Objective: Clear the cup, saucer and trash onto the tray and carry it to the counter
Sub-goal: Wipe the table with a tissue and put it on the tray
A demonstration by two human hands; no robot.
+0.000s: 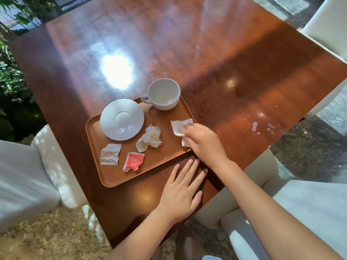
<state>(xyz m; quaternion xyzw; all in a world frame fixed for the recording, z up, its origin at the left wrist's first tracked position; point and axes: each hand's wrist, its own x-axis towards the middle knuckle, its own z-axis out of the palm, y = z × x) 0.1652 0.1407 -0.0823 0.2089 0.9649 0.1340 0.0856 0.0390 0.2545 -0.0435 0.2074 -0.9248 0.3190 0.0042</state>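
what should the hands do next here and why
Probably let the right hand release the white wrapper at the tray edge, then grip the tray with both hands: cup, saucer and trash already sit on it.

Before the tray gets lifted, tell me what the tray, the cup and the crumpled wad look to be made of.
Tray: likely moulded plastic, matte brown; rounded corners, a raised lip, even colour.
Cup: glazed ceramic by its look; thick white wall, soft sheen, looped handle.
Crumpled wad: thin paper, probably a napkin; sharp creases, off-white, dull surface.
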